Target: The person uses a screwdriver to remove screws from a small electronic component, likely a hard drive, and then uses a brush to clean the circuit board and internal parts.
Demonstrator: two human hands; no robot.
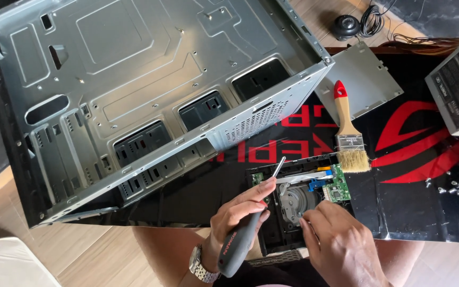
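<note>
One opened optical drive [298, 204], green circuit board [339, 186] exposed.

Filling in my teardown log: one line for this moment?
left hand: holds screwdriver | right hand: on opened drive | brush: idle

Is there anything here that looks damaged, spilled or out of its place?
Small screws lie scattered loose on the black mat at the right, not in any container. The optical drive is open, its green circuit board bare. Nothing looks broken.

Home repair spot, computer case [134, 90], wooden floor [107, 260]
</note>
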